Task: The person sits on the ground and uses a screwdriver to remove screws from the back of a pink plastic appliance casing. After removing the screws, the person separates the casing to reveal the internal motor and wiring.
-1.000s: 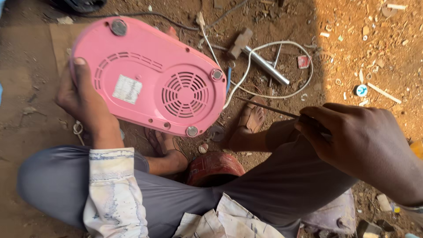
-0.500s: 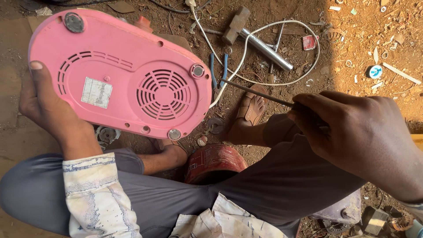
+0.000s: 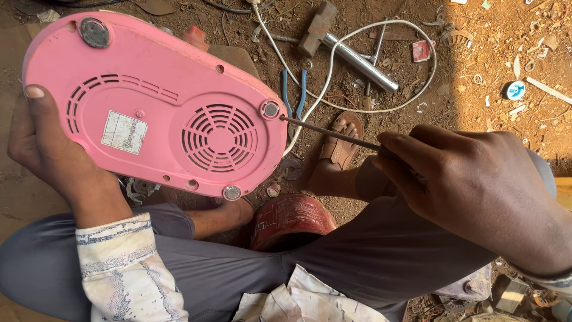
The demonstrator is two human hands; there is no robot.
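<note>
A pink plastic appliance (image 3: 149, 101) is held bottom side up, showing its round fan grille, vent slots, a pale label and grey rubber feet. My left hand (image 3: 50, 158) grips its left edge, thumb on the rim. My right hand (image 3: 476, 185) is closed around a screwdriver (image 3: 328, 132). The thin dark shaft runs left and its tip touches the pink casing just below the right grey foot (image 3: 270, 109). A white cord (image 3: 333, 65) leaves the appliance and loops over the dirt.
I sit on dirt with grey trousers, one sandalled foot (image 3: 339, 149) forward. A hammer with a metal handle (image 3: 351, 50), blue-handled pliers (image 3: 293, 89), a red tin (image 3: 286, 217) and scattered scraps lie around.
The pink appliance has shifted left and tilted closer. My right hand has brought the screwdriver in until its tip meets the casing by the right foot.
</note>
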